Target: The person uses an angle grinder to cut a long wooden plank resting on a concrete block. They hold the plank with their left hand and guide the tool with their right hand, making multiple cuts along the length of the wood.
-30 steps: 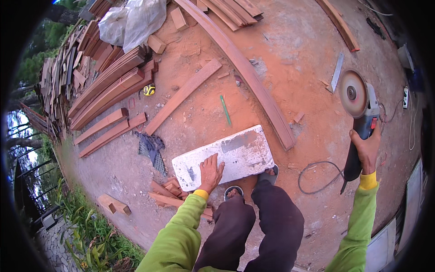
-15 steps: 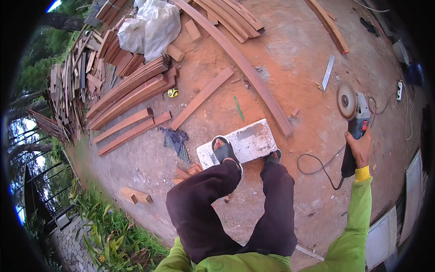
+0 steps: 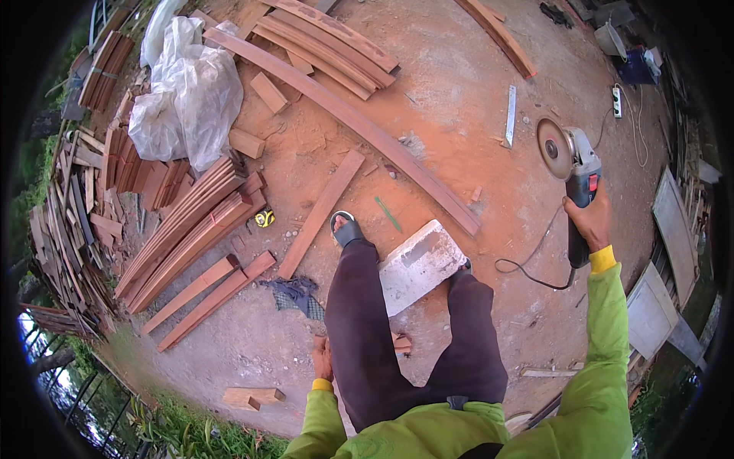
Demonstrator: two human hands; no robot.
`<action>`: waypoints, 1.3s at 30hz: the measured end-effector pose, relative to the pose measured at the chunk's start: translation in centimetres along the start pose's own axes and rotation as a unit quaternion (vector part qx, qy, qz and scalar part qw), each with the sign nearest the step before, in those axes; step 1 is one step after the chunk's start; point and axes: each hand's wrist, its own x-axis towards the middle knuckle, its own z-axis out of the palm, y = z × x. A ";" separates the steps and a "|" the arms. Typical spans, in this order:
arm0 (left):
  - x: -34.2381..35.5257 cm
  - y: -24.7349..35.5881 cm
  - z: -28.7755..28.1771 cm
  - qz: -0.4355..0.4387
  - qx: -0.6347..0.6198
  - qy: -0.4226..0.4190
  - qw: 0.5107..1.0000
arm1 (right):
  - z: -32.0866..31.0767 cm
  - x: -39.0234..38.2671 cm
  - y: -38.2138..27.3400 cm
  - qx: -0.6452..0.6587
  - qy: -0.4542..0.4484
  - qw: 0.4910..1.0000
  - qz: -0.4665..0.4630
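in the head view, the right hand [image 3: 591, 218] is closed around the body of a grinder [image 3: 582, 162], held out at the person's right above bare ground. gripped by the end away from the disc [image 3: 553, 149], it seems carried so the disc stays clear of fingers and legs; its cord [image 3: 535, 268] hangs in a slack loop, probably leaving room to move. the left hand [image 3: 322, 359] hangs beside the left thigh [image 3: 361, 329], fingers apparently a little curled; whether it holds anything, i cannot tell. the white block [image 3: 424, 264] lies between the legs, perhaps low enough to step over.

against half a second ago, the left foot [image 3: 346, 228] is off the block and beyond its left end, beside a plank [image 3: 321, 216]. the left hand, out of sight then, shows again; the right hand's grip looks unchanged.
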 end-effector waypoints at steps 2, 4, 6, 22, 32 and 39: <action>3.8 4.3 -3.2 -0.050 -0.014 0.014 0.999 | 2.0 0.9 -1.8 -0.019 -0.016 1.000 0.009; 8.8 8.1 -5.3 -0.007 -0.034 0.048 0.998 | 1.7 1.2 -2.5 -0.048 0.014 0.999 -0.010; 15.0 9.7 -6.9 0.027 -0.020 0.092 0.995 | 3.8 1.9 -4.0 -0.065 -0.004 0.998 0.021; 50.6 33.6 16.8 0.297 0.018 0.141 0.944 | 21.9 4.3 9.7 -0.136 -0.038 0.989 -0.031; 53.4 39.2 30.1 0.236 -0.022 0.194 0.952 | 32.1 5.6 17.4 -0.070 0.034 0.997 -0.007; 60.2 37.2 31.2 0.216 -0.035 0.107 0.970 | 32.9 3.5 18.4 -0.009 0.029 0.999 0.033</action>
